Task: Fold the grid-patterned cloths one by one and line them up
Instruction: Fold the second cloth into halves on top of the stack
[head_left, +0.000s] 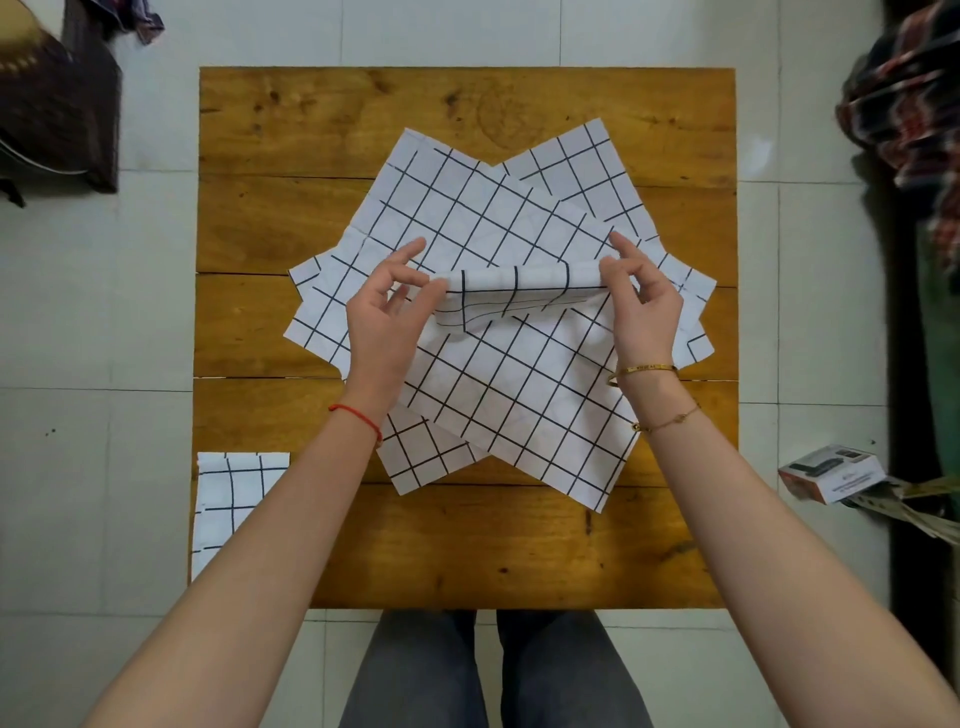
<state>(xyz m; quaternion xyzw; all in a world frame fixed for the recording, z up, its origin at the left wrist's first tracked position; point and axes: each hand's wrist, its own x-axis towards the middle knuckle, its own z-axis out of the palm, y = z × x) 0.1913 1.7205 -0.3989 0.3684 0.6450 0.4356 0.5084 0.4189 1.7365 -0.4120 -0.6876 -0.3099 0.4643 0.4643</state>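
The top grid-patterned cloth (509, 374), lying on a fanned pile of grid cloths (467, 208) at the middle of the wooden table (322, 130), is lifted at its far edge, pinched by the left hand (387, 317) and the right hand (641, 306). A crooked fold could result if one pinch slips, or the pile could be dragged. One folded cloth (228, 499) lies near left. No containers are seen.
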